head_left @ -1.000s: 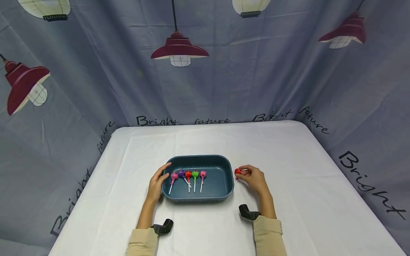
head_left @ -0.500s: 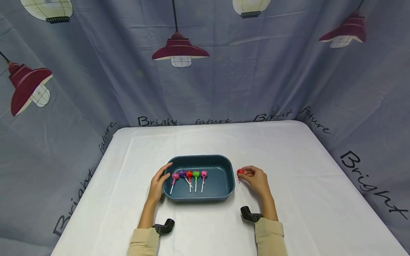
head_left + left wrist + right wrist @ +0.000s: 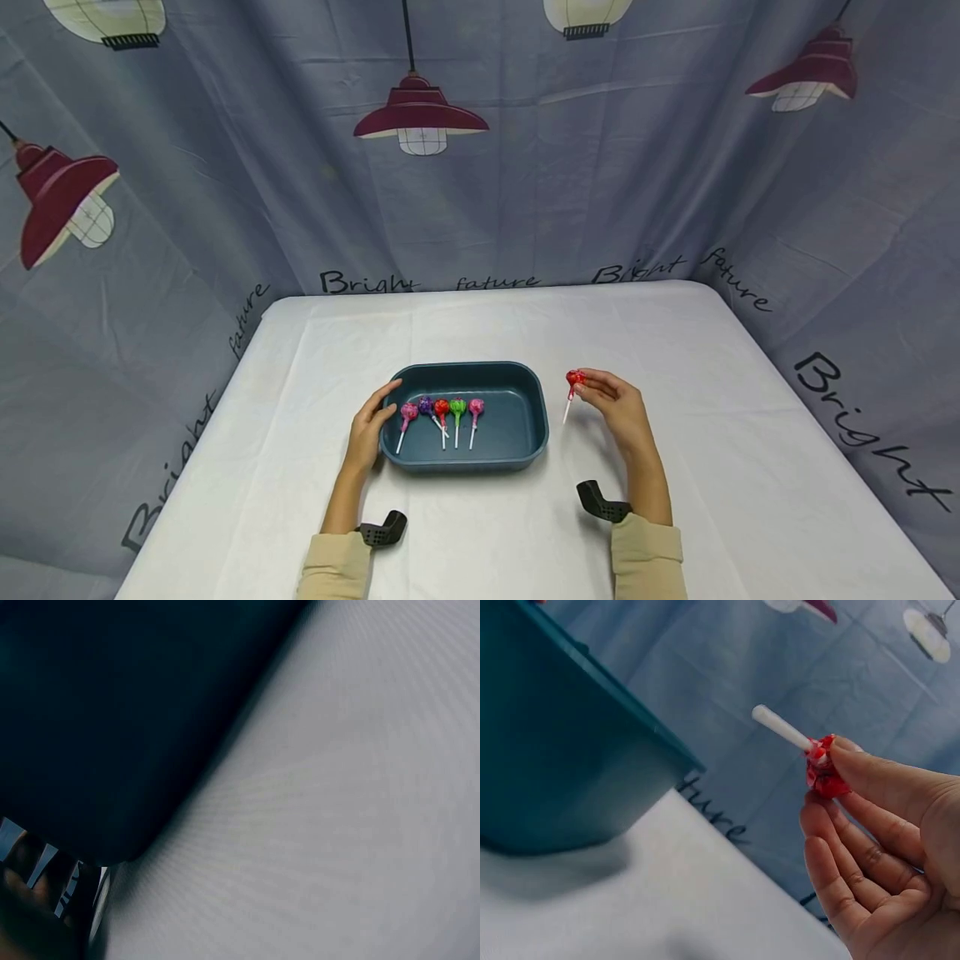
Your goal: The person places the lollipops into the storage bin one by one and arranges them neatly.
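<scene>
Between thumb and fingertips, my right hand pinches a red-wrapped lollipop by its candy end, just right of the teal tray. Its white stick points away from the hand in the right wrist view. My left hand rests on the tray's left end, its fingers spread along the rim. Inside the tray lie a pink lollipop, a purple lollipop, a red lollipop, a green lollipop and another pink one in a row. The left wrist view is mostly dark tray wall.
A white cloth-covered table extends on all sides of the tray. Behind it hangs a grey-blue curtain printed with lamps and lettering. Black wrist mounts sit on both arms.
My right hand has lifted the red lollipop off the table and moved it slightly right and away from me. The left hand and the tray have stayed put.
</scene>
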Demonstrator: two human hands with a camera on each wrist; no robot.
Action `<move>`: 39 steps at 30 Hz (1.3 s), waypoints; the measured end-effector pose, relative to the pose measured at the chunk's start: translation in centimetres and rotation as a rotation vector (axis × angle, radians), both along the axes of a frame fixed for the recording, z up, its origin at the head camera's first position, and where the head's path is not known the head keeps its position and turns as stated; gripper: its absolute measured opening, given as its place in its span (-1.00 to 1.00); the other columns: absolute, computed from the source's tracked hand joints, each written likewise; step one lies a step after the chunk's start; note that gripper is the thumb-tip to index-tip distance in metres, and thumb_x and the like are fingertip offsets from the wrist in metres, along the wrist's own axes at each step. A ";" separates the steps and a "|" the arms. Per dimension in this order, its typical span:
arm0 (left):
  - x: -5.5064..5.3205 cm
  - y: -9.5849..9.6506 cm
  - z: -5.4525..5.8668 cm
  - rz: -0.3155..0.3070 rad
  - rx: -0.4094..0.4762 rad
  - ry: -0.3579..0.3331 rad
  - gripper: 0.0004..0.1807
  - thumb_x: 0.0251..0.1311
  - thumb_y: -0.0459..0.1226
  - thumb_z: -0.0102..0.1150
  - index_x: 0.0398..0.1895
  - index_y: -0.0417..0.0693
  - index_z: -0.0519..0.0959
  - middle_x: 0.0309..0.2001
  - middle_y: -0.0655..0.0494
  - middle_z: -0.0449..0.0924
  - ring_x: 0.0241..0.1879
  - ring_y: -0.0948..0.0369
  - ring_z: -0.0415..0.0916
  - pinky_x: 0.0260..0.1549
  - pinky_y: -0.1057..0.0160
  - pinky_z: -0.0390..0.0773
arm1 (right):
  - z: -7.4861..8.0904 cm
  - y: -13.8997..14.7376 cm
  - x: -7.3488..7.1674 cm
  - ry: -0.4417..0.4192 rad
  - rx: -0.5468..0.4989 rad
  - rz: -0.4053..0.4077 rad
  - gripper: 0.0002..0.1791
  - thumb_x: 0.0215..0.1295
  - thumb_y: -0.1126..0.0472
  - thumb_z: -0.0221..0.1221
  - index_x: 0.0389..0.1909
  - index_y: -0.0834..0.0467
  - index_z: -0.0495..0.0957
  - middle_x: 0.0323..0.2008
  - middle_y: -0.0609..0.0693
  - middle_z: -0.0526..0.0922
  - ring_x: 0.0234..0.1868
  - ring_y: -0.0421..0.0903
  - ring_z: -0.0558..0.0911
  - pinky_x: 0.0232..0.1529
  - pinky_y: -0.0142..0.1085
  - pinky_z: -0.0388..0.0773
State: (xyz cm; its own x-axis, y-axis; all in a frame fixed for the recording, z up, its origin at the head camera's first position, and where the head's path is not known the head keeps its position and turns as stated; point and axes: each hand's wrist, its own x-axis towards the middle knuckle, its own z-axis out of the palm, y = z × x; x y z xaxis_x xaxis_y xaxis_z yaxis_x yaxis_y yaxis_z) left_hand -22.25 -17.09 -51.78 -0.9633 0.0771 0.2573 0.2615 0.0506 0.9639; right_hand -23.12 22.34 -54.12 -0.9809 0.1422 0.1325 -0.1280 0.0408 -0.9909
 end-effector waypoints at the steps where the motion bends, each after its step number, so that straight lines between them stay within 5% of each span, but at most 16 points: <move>1: 0.0 0.0 0.0 -0.001 0.001 0.003 -0.60 0.27 -0.47 -0.11 0.19 -0.31 0.38 0.23 -0.14 0.33 0.31 0.09 0.10 0.20 0.47 0.09 | -0.4 0.2 -0.3 0.018 -0.019 0.011 -0.50 0.03 0.03 0.34 0.01 0.14 0.56 -0.10 0.04 0.63 -0.11 -0.14 0.59 -0.12 -0.46 0.51; 8: 0.0 0.0 0.1 -0.003 0.009 -0.005 -0.59 0.27 -0.47 -0.12 0.20 -0.30 0.38 0.24 -0.13 0.32 0.32 0.10 0.09 0.19 0.48 0.08 | 5.5 -3.5 1.8 0.060 -0.031 0.076 -0.55 0.10 0.15 0.30 0.01 0.23 0.53 -0.12 0.08 0.62 -0.12 -0.11 0.58 -0.09 -0.41 0.51; 13: 0.1 0.1 0.0 -0.012 0.004 -0.020 -0.59 0.29 -0.46 -0.13 0.21 -0.27 0.38 0.26 -0.10 0.31 0.33 0.13 0.07 0.22 0.43 0.06 | 7.5 -5.6 2.2 -0.001 -0.026 0.113 -0.55 0.09 0.22 0.30 0.00 0.31 0.50 -0.17 0.10 0.62 -0.24 -0.15 0.62 -0.13 -0.36 0.55; 31: 0.0 0.2 -0.1 -0.010 -0.018 -0.036 -0.59 0.30 -0.43 -0.11 0.22 -0.21 0.38 0.27 -0.04 0.30 0.34 0.13 0.06 0.29 0.21 0.01 | 6.1 -8.0 1.4 -0.052 0.020 0.261 -0.64 0.09 0.34 0.28 -0.10 0.41 0.47 -0.16 0.25 0.61 -0.27 -0.14 0.65 -0.13 -0.36 0.54; 39: -0.1 -0.1 0.0 -0.005 -0.013 -0.024 -0.59 0.29 -0.44 -0.11 0.21 -0.26 0.38 0.25 -0.08 0.31 0.33 0.14 0.08 0.25 0.34 0.04 | 6.3 -9.8 0.9 -0.042 0.122 0.271 -0.62 0.10 0.36 0.26 -0.03 0.35 0.50 -0.15 0.25 0.61 -0.24 -0.05 0.65 -0.12 -0.33 0.54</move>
State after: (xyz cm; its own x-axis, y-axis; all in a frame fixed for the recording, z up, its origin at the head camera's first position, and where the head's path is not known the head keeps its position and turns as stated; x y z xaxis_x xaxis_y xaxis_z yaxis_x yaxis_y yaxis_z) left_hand -22.31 -17.15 -51.75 -0.9689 0.0849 0.2326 0.2382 0.0621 0.9692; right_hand -22.19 12.51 -47.87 -0.9859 -0.1399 0.0913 -0.1096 0.1295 -0.9855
